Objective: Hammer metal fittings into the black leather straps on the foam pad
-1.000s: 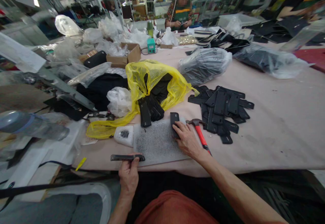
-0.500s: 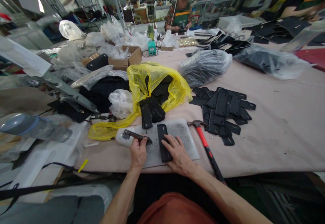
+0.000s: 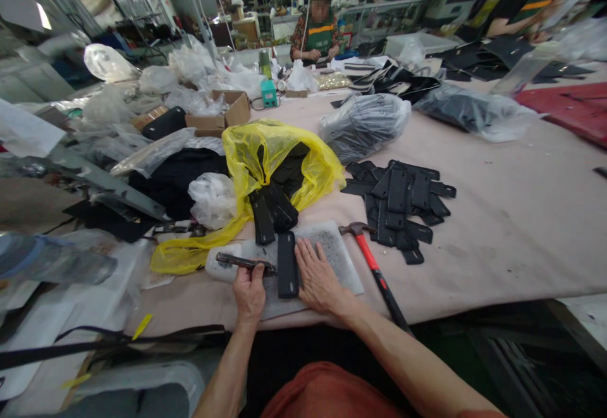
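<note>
A dark metal punch (image 3: 244, 262) lies almost level in my left hand (image 3: 250, 293), closed around it near its right end. That end reaches close to the left edge of a black slotted strip (image 3: 287, 266), which lies lengthwise on a worn white pad (image 3: 348, 272). Against the strip's right edge, my right hand (image 3: 317, 276) rests flat on the pad, fingers stretched out and holding nothing. A claw hammer (image 3: 372, 263) with a red and black handle lies to the right of the pad.
A pile of black strips (image 3: 401, 200) lies beyond the hammer. Behind the pad sits a yellow plastic bag (image 3: 237, 152) with black pieces inside. A plastic-wrapped bundle (image 3: 365, 121) stands farther back. A co-worker (image 3: 317, 35) is across the table.
My right hand has slid off the black strip's face to its right edge, now lying flat. The strip stands straighter, and the punch's right end is nearer to it. The whole view has shifted slightly.
</note>
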Tool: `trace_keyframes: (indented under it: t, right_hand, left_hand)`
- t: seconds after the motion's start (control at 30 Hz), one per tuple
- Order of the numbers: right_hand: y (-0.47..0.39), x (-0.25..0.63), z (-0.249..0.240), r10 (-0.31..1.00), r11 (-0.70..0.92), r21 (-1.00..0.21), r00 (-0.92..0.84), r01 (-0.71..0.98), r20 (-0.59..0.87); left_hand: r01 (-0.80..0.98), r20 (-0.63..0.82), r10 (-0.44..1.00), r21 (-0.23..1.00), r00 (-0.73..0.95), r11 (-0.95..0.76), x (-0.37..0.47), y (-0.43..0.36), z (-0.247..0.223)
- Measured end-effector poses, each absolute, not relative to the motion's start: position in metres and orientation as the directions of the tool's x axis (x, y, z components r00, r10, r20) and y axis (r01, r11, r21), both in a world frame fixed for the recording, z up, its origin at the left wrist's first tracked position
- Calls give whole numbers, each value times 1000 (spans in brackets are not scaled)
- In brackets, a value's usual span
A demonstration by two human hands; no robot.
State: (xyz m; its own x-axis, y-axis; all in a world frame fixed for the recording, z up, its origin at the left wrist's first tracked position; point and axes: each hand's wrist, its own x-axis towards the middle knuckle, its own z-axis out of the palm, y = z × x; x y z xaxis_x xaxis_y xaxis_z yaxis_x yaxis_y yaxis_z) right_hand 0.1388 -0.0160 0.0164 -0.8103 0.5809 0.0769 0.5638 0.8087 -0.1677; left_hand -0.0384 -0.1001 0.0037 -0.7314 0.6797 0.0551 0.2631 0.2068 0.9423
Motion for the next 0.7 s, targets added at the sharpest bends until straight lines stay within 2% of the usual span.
trace_keyframes:
  t: [0.13, 0.37, 0.7]
  right_hand:
    - [-15, 120, 17, 579, 807, -198, -812, 557, 73]
    - [-8, 110, 24, 488, 847, -283, -870, 451, 73]
    - [-15, 156, 16, 716, 683, -263, -696, 681, 56]
  left_hand:
    - [223, 48, 657, 957, -752, 185, -39, -100, 3]
    - [113, 18, 557, 984, -830, 138, -41, -101, 2]
    - [147, 26, 593, 977, -805, 156, -43, -103, -2]
